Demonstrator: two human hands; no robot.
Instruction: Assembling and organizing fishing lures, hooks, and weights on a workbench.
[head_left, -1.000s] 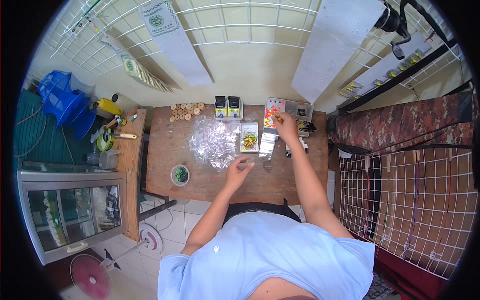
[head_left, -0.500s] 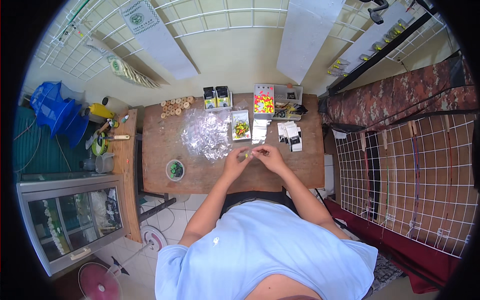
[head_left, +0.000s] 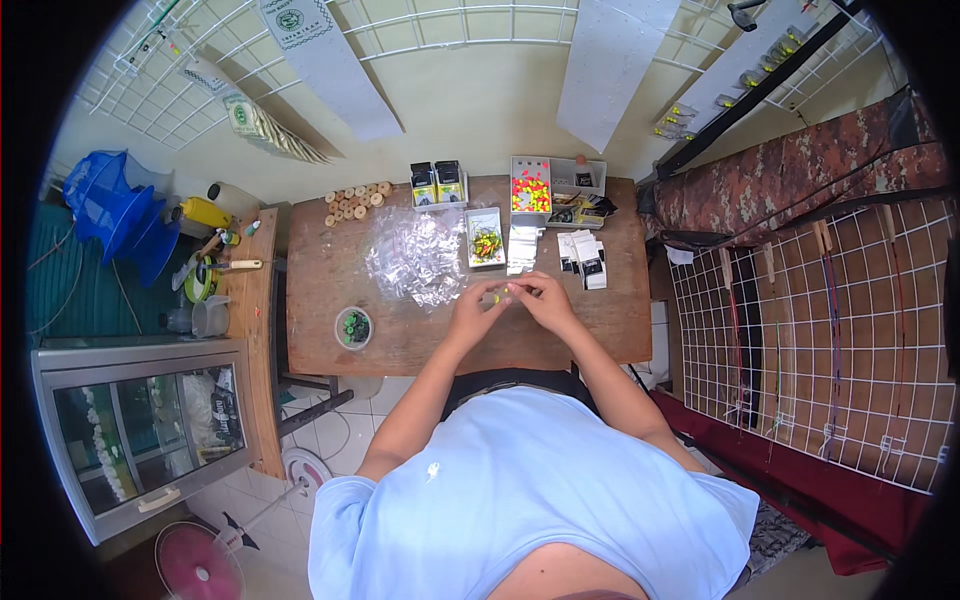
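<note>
My left hand (head_left: 474, 314) and my right hand (head_left: 545, 304) meet fingertip to fingertip above the near middle of the wooden table (head_left: 420, 350). Between them shows a small bright yellow piece (head_left: 499, 298), pinched in my left fingers; its exact kind is too small to make out. My right fingers are closed against the same spot, and what they grip is hidden. Just beyond the hands lies a stack of white cards (head_left: 522, 252). A white tray (head_left: 470, 262) holding a tangle of small yellow, red and green pieces stands beside it.
Clear plastic bags (head_left: 415, 258) spread in a heap on the left. Nearer sits a round tub (head_left: 340, 343) of dark green pieces. Behind are wooden discs (head_left: 357, 203), black packets (head_left: 435, 178) and a grey box (head_left: 516, 166) of red and yellow pieces. More packets (head_left: 590, 268) lie right.
The head view has shifted slightly, so the table sits a little higher. My hands stay together over the same spot, with the fingers slightly rearranged around the yellow piece.
</note>
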